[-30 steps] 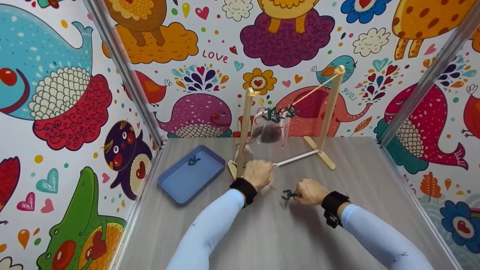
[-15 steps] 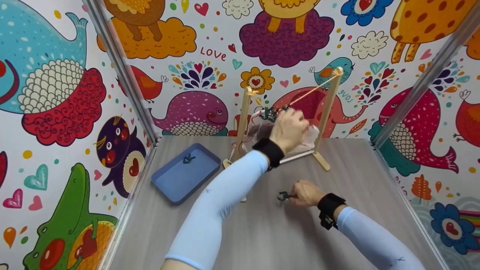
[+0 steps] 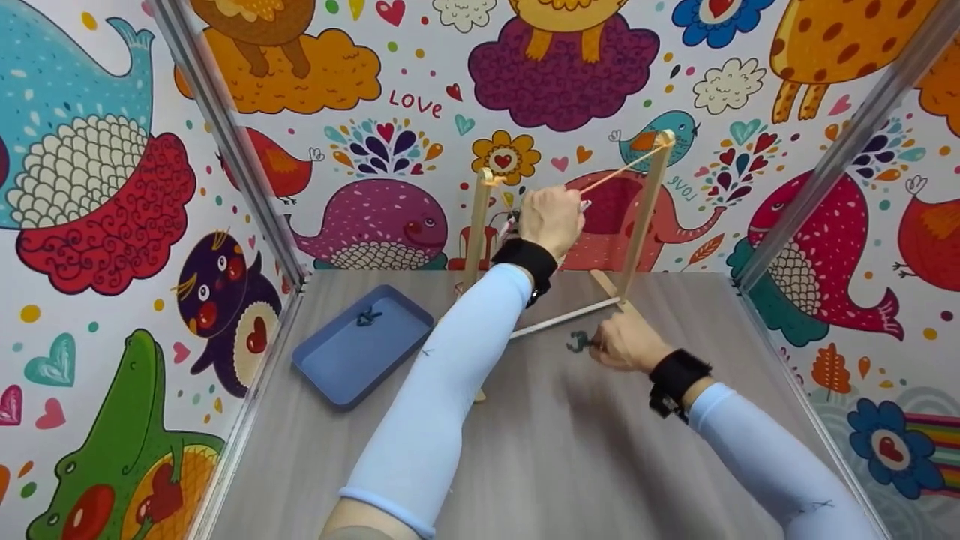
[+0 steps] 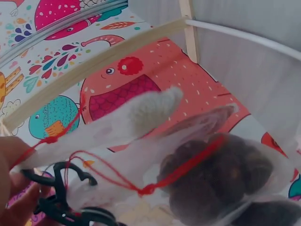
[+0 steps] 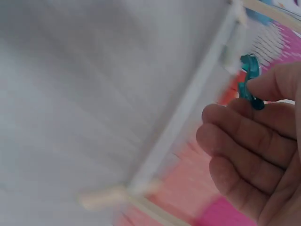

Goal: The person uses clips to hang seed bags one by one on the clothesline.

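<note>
My left hand (image 3: pixel 551 217) is up at the cord (image 3: pixel 619 172) strung between two wooden posts. In the left wrist view, its fingers pinch the upper end of a white mesh drawstring pouch (image 4: pixel 136 115) with a red string. Beside that pouch hangs a second sheer pouch (image 4: pixel 211 174) holding dark lumps. Dark green clips (image 4: pixel 70 197) sit at the pouch tops, close to my left fingers. My right hand (image 3: pixel 630 341), lower and to the right, pinches a green clip (image 5: pixel 251 77) between thumb and finger. In the head view, my left hand hides most of the pouches.
A blue tray (image 3: pixel 352 364) on the left of the table holds one dark green clip (image 3: pixel 367 316). The left post (image 3: pixel 478 225) and right post (image 3: pixel 645 217) stand on wooden feet, joined low down by a white rod (image 3: pixel 566 316). Patterned walls enclose the table.
From low beside the left post, my left hand has risen to the cord, bringing the white pouch with it. The right hand has moved slightly up and forward, still pinching the clip.
</note>
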`<state>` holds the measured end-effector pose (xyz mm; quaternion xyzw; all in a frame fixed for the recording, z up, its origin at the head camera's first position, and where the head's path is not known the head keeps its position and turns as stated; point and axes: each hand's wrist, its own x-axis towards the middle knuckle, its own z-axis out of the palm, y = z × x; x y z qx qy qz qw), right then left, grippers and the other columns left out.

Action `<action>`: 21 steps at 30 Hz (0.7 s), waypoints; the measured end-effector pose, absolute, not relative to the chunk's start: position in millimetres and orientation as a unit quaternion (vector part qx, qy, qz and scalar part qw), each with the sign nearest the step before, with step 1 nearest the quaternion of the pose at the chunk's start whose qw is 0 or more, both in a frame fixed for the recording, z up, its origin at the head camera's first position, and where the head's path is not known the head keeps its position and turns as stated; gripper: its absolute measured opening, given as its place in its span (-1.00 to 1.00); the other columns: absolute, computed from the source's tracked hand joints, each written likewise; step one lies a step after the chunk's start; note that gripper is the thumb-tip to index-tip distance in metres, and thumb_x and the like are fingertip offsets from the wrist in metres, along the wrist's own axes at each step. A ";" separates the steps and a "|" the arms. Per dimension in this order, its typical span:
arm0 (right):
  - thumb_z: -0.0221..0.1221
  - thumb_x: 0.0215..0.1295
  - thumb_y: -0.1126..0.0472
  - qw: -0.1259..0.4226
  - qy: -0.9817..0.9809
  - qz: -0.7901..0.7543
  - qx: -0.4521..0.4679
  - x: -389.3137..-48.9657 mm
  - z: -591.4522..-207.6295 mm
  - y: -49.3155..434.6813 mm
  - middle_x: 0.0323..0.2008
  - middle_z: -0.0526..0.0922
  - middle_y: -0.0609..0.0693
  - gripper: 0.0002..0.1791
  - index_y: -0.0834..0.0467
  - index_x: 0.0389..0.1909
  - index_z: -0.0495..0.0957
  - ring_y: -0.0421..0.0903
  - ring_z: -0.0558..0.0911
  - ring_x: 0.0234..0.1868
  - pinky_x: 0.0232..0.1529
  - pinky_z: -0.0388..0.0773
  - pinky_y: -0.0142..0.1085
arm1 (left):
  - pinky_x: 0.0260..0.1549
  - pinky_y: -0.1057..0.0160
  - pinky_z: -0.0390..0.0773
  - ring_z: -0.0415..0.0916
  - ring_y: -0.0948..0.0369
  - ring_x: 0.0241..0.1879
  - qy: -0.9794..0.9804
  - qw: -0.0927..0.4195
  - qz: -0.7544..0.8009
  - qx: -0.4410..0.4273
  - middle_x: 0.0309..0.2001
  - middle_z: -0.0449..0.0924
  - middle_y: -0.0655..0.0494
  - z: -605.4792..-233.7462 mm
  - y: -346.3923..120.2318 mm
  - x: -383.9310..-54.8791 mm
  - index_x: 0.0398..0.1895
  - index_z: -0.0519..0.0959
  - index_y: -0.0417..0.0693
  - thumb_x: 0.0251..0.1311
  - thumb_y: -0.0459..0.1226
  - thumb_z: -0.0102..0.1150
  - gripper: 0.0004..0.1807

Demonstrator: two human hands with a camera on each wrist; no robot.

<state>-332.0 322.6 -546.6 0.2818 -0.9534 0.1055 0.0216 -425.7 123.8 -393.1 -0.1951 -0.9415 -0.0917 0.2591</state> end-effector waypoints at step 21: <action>0.26 0.26 0.39 0.177 -0.935 -0.152 0.269 -404.2 -321.6 299.1 -0.69 0.47 0.07 -0.72 0.20 -0.64 0.52 0.11 0.51 -0.63 -0.51 0.71 0.10 | -0.23 0.05 0.85 0.88 0.04 -0.23 -0.943 0.268 -0.094 -0.175 -0.28 0.89 0.05 -388.2 120.6 -425.7 -0.08 0.77 0.02 0.70 -0.15 0.12 -0.75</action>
